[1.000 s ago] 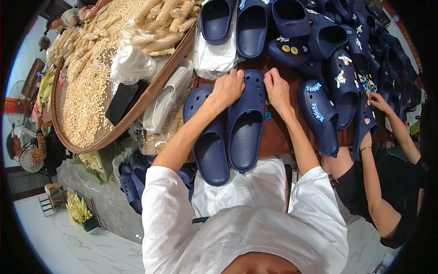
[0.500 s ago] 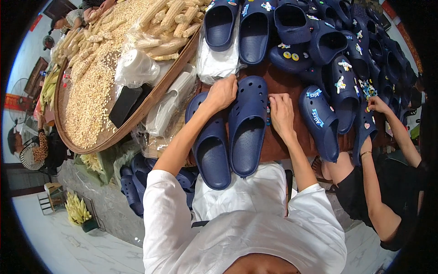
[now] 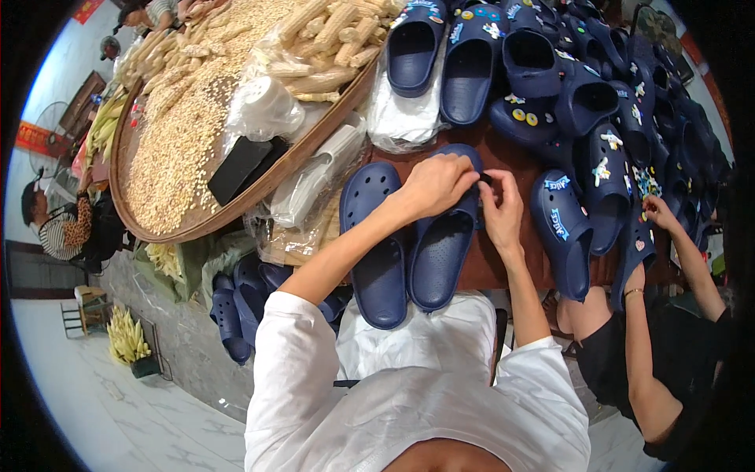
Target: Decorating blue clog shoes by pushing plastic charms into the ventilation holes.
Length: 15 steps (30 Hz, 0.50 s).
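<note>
Two plain navy clogs lie side by side before me, toes pointing away, heels at the edge over my lap. My left hand (image 3: 442, 184) is closed over the toe of the right-hand clog (image 3: 436, 267), its fingers bent toward the clog's right side. My right hand (image 3: 502, 206) is raised beside that toe, thumb and fingers pinching a small dark piece (image 3: 484, 180) too small to name. The fingertips of both hands nearly meet there. Beneath my left forearm lies the other clog (image 3: 379, 275), its holed toe showing.
A round woven tray (image 3: 130, 224) of corn kernels and cobs stands at left, with a black phone (image 3: 240, 169) in it. Wrapped white packages lie beside it. Many navy clogs with charms, such as one clog (image 3: 562, 228), crowd the right, where another person's hands (image 3: 659, 212) work.
My left hand has moved from between the clogs onto the right-hand toe. My right hand has lifted off the brown table and come toward it, pinching a small dark piece. The view has shifted slightly.
</note>
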### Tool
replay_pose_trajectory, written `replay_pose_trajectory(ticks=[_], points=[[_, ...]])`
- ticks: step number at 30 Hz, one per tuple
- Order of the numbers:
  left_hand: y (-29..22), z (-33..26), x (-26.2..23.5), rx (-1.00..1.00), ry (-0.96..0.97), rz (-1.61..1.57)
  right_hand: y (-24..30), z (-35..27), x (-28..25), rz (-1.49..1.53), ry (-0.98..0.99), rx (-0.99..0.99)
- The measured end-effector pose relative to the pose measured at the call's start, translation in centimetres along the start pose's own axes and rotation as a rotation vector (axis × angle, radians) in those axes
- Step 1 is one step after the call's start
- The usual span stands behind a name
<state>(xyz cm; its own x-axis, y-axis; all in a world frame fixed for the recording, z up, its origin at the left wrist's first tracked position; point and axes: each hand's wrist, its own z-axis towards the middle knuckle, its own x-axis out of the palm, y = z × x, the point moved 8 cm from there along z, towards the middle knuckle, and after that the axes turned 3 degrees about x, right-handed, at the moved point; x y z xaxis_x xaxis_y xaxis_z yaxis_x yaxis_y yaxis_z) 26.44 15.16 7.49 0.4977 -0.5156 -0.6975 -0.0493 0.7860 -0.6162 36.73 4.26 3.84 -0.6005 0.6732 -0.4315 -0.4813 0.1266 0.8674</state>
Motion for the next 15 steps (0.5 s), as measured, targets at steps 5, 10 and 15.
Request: replay_pose_trajectory(ticks=[5, 10, 15], points=[[-2.6, -3.4, -1.4, 0.053, 0.166, 0.073, -4.2, -2.5, -1.6, -0.147, -0.015, 0.064], [-5.0, -7.9, -4.6, 0.027, -0.017, 0.264, -2.1, -4.6, -2.1, -0.204, -0.117, -0.042], [-6.6, -14.6, -8.3, -0.271, -0.443, 0.026, 0.5, -7.0, -0.4, -0.059, 0.018, -0.041]])
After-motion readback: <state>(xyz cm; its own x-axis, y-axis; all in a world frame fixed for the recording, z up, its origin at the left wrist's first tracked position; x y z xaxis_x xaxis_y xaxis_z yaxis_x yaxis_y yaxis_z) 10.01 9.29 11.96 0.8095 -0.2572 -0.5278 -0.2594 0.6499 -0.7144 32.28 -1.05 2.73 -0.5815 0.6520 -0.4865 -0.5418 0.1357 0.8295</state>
